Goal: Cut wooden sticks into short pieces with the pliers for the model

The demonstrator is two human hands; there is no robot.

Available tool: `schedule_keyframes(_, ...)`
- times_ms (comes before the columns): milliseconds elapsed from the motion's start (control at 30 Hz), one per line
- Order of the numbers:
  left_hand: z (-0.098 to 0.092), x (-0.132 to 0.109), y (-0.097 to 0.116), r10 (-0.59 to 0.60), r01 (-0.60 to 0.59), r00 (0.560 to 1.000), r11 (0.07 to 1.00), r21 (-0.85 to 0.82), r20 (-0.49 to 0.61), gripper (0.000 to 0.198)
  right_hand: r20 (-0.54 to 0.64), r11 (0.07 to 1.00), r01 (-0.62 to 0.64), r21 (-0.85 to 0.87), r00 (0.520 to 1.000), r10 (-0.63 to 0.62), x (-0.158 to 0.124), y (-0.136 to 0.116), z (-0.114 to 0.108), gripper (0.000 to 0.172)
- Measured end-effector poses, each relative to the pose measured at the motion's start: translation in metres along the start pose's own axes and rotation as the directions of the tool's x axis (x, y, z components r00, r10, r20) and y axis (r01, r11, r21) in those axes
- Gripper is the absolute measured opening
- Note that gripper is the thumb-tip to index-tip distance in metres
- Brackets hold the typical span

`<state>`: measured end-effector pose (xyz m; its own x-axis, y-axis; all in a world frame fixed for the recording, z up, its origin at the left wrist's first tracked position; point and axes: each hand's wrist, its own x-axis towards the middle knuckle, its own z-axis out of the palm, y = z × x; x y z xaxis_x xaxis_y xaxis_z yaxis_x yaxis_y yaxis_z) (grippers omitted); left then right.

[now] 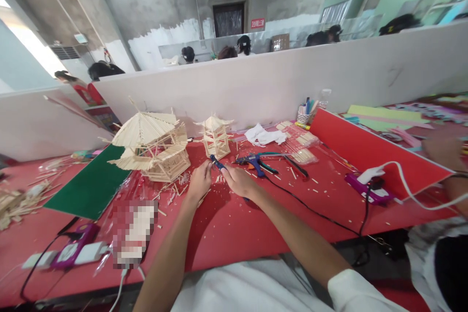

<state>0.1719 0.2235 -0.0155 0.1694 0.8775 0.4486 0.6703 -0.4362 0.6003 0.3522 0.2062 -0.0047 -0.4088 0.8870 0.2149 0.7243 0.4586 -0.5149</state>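
Observation:
My right hand (239, 181) is wrapped round a dark blue hand tool (218, 162) that looks like pliers; its jaws are too small to make out. Close against the tool's far end, my left hand (200, 180) is closed in a pinch. What it holds is hidden, though a pale stick end shows beneath it. Just beyond stands a small wooden-stick pavilion (215, 137), with a larger stick pavilion (151, 144) to its left. A blue glue gun (256, 162) lies right of my right hand, beside a tool with teal and black handles (288, 158).
Stick scraps litter the red table (219, 239). A green board (91, 187) and purple power strip (75, 248) lie left; a red board (369, 148) and another power strip (367, 189) are right. White cloth (265, 135) and bagged sticks (303, 148) lie behind. A co-worker's arm (446, 156) is at right.

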Motion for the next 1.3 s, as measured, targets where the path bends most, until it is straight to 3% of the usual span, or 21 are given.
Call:
schedule_keyframes(267, -0.0057, 0.0013, 0.0013, -0.002, 0.011, 0.998, 0.988, -0.156, 0.063, 0.038, 0.006, 0.998, 0.042, 0.037, 0.999, -0.042, 0.0008, 0.0043, -0.0014, 0.042)
schedule_keyframes(733, -0.0047, 0.0021, -0.0051, 0.020, -0.016, 0.996, 0.999, -0.039, 0.083, 0.033, 0.045, 0.995, -0.005, -0.099, 0.999, 0.009, 0.0004, 0.0039, 0.0013, 0.044)
schedule_keyframes(1300, -0.0046, 0.0013, -0.0019, 0.001, 0.003, 0.996, 0.999, -0.040, 0.088, 0.031, 0.046, 0.988, 0.000, -0.154, 0.999, 0.007, -0.0007, 0.0015, -0.0002, 0.043)
